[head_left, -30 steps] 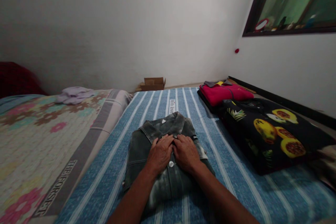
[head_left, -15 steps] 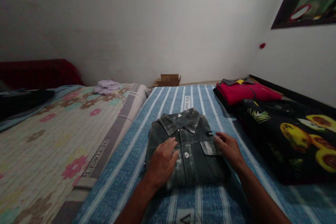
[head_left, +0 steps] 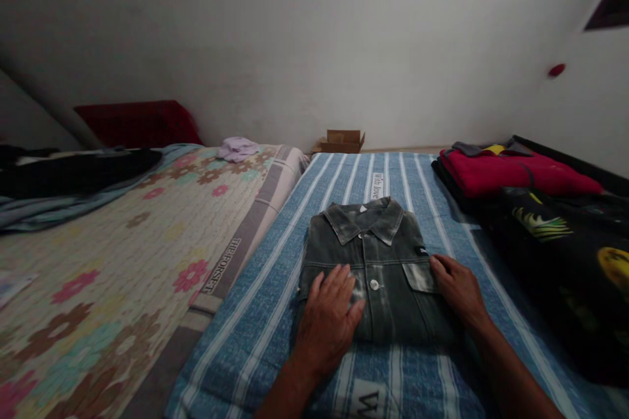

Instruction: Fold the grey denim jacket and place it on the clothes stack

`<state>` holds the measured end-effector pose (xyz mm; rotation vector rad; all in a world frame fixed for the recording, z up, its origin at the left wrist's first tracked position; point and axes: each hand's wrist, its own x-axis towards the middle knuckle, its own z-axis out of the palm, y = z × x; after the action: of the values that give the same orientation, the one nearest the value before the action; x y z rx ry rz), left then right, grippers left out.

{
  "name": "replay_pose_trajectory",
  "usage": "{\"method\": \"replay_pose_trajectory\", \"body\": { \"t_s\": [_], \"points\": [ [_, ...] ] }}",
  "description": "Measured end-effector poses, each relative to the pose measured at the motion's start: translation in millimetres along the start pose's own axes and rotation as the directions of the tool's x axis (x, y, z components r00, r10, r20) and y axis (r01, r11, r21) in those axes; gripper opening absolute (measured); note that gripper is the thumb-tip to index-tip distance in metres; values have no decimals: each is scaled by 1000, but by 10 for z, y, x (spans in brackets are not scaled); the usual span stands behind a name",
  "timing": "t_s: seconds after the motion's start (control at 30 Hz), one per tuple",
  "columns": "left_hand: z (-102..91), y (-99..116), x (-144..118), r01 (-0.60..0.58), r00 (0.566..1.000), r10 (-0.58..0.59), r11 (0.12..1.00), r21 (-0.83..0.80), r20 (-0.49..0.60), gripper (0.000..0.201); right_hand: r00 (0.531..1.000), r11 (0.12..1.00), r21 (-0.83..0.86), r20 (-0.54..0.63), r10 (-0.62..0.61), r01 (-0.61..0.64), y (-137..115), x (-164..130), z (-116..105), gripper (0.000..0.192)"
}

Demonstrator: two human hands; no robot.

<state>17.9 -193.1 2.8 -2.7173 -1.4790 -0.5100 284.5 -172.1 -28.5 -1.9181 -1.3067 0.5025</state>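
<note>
A folded dark grey-green denim jacket [head_left: 388, 321], with a pointed collar, white buttons and a chest pocket flap, lies front up on the striped blue bed cover. My left hand [head_left: 327, 314] rests flat on its left front, fingers outstretched and a little apart. At the jacket's right edge, beside the pocket flap, my right hand [head_left: 459, 291] touches the cloth with slightly bent fingers. Its fingertips are partly hidden, but no cloth is seen pinched between them.
Folded clothes lie at the right: a red garment [head_left: 521, 173] and a black one with a fruit print [head_left: 555, 262]. A flowered bed cover [head_left: 162, 262] spreads at the left, bearing a light purple cloth [head_left: 237, 149] and dark clothing [head_left: 83, 173]. A cardboard box [head_left: 344, 141] stands by the wall.
The view has turned left, so everything appears shifted right. My left hand lies flatter on the jacket, and my right hand has come closer against its right edge.
</note>
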Motion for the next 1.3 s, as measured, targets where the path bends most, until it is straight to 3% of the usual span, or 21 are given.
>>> {"method": "replay_pose_trajectory", "body": {
  "t_s": [0.17, 0.4, 0.73, 1.3],
  "points": [
    [10, 2, 3, 0, 1000, 0, 1000, -7, -16, 36, 999, 997, -71, 0, -42, 42, -30, -21, -1, 44],
    [55, -60, 2, -58, 994, 65, 995, 81, -85, 37, 1000, 999, -24, 4, -28, 28, -45, 11, 25, 45],
    [205, -254, 6, -171, 929, 237, 956, 238, -285, 39, 998, 999, 8, -41, -50, 50, -58, 61, 104, 43],
    [220, -265, -73, -180, 921, 252, 952, 249, -297, 40, 998, 998, 35, -56, -42, 44, -60, 41, 106, 41]
  ]
}}
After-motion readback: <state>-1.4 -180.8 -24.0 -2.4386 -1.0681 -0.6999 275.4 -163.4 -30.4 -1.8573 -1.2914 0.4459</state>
